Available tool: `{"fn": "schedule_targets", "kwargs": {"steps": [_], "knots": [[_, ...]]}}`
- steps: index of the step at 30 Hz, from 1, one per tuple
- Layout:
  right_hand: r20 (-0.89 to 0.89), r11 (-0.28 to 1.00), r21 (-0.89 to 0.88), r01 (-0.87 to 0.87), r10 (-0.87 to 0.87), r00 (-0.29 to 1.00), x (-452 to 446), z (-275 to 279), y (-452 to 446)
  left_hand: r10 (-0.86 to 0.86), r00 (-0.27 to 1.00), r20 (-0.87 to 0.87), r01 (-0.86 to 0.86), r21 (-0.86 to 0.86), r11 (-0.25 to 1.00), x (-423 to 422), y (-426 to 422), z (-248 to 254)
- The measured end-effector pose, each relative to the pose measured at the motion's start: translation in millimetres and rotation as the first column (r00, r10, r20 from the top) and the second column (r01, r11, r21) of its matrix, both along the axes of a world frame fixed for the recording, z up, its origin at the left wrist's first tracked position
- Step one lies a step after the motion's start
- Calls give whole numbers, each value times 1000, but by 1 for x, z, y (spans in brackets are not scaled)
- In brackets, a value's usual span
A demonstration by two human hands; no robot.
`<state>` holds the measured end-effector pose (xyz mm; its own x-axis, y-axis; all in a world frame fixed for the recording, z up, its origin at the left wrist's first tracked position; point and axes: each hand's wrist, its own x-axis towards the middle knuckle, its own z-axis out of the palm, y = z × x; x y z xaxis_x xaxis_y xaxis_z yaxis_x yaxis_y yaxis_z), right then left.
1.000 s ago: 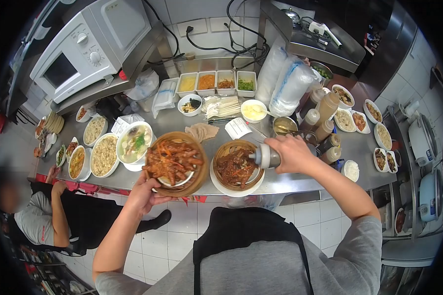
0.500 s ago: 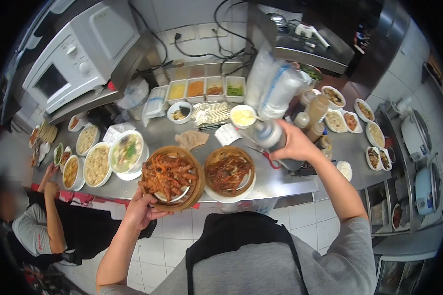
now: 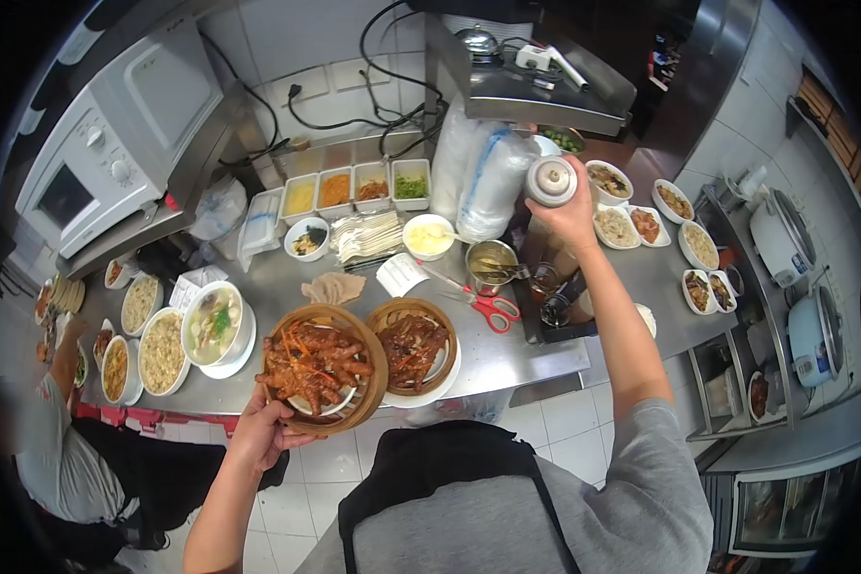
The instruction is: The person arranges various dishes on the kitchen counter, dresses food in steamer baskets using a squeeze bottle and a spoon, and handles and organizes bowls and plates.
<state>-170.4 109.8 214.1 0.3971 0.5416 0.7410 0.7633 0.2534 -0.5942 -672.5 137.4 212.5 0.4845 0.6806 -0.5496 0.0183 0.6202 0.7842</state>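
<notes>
My left hand [image 3: 266, 430] grips the near-left rim of a round bamboo steamer [image 3: 377, 378], which holds a dish of sauced chicken feet [image 3: 308, 368]. It is held at the counter's front edge, slightly overlapping a second bamboo steamer [image 3: 451, 364] of dark glazed meat on a white plate [image 3: 438, 398]. Out to the right, my right hand [image 3: 572, 218] is wrapped around a bottle [image 3: 551, 182] with a pale round cap, its top facing me. That bottle is above the condiment rack, beside wrapped plastic bags [image 3: 493, 182]. Red-handled scissors [image 3: 496, 311] lie below a metal pot [image 3: 491, 263].
White tubs of toppings [image 3: 354, 187] line the back. A soup bowl [image 3: 215, 325] and rice bowls [image 3: 165, 352] stand left, near another person [image 3: 77, 459]. Side dishes [image 3: 631, 227] sit right. A microwave [image 3: 105, 143] and a metal shelf [image 3: 545, 96] overhang the counter.
My right hand has moved the bottle up and away toward the condiment rack, uncovering the scissors and metal pot. My left hand still holds the steamer. The whole view has shifted.
</notes>
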Motion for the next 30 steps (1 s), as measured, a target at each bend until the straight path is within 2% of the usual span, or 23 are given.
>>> {"fn": "schedule_targets", "kwargs": {"steps": [4, 8, 11, 16, 19, 20, 21, 22, 23, 27, 30], "knots": [[-33, 999, -12, -39, 39, 999, 7, -16, 10, 0, 1000, -10, -1, -39, 999, -7, -1, -2], [-24, 991, 81, 106, -105, 994, 4, 9, 3, 43, 999, 10, -43, -27, 999, -3, -6, 2], [-143, 993, 117, 18, -1, 990, 14, 32, -2, 63, 998, -19, -64, -70, 995, -7, -3, -4], [-125, 998, 42, 48, -42, 991, 8, 34, -20, 52, 999, -4, -52, -37, 998, 0, -1, -2], [-116, 989, 82, 124, -114, 987, 17, 11, -26, 47, 998, 37, -46, -29, 999, 7, 1, -5], [-174, 994, 43, 97, -88, 981, 11, 14, -32, 64, 997, 46, -63, -28, 998, 6, 2, -6], [-113, 994, 31, 107, -103, 988, 13, 11, -37, 62, 997, 41, -60, -37, 997, 4, 5, -10], [-212, 998, 57, -3, 15, 977, 8, 12, -40, 59, 998, 35, -57, -47, 997, 3, 10, -15], [-247, 999, 37, -16, 25, 969, 4, 12, -46, 50, 998, 31, -48, -57, 997, 2, 14, -18], [-255, 1000, -13, 0, -3, 967, -8, 14, -66, 51, 999, -20, -52, -21, 998, 7, 22, -18], [-241, 996, -75, 52, -69, 968, -20, 18, -79, -21, 1000, -4, 21, -8, 1000, 15, 25, -16]]}}
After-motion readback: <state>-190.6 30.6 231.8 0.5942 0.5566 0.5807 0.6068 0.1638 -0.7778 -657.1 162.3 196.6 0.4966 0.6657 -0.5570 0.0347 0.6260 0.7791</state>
